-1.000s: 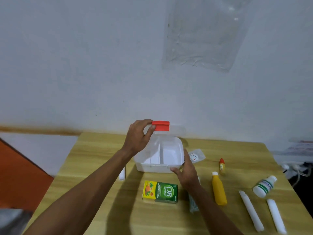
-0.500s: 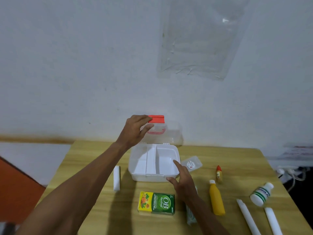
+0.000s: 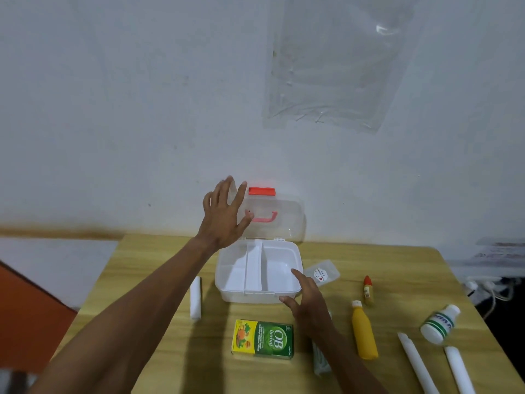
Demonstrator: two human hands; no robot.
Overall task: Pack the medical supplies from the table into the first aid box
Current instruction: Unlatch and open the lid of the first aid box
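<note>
The white first aid box stands open on the wooden table, with a divider inside and nothing in it. Its clear lid, with a red latch and pink handle, leans upright against the wall. My left hand is spread open by the lid's left edge. My right hand rests on the box's front right corner, fingers apart. A green and yellow OB herbal carton lies in front of the box. A yellow bottle lies to the right.
A white roll lies left of the box. A clear packet, a small red-capped tube, a white bottle and two white sticks are on the right. A wrapped item lies under my right forearm. Wall close behind.
The lid has swung fully up to lean near the wall. My left hand has let go of the lid's latch and opened. My right hand stayed at the box's corner.
</note>
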